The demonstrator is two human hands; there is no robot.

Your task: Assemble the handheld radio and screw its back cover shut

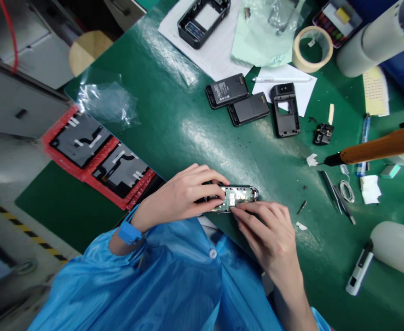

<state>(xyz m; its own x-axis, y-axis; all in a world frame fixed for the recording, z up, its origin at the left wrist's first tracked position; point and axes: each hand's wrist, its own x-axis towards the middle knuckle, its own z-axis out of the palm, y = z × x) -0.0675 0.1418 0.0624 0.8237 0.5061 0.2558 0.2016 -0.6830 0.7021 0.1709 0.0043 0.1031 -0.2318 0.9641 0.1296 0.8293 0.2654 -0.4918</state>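
A small handheld device with its green circuit board [236, 196] exposed lies at the near edge of the green table. My left hand [191, 191] grips the left end of its dark housing, fingers curled over the top and thumb along the near side. My right hand [269, 225] is at the device's near right edge, its fingertips pressed together against the board's rim. Whether a tiny part sits between those fingertips is hidden. A blue wrist strap [129, 233] is around my left wrist.
Two black battery packs [227, 90], an empty black housing [285, 110] and a larger black case [204, 20] lie farther back. To the right are tweezers [336, 197], an orange-handled tool [378, 145] and a tape roll [312, 48]. Red bubble-wrap trays [81, 174] stand left.
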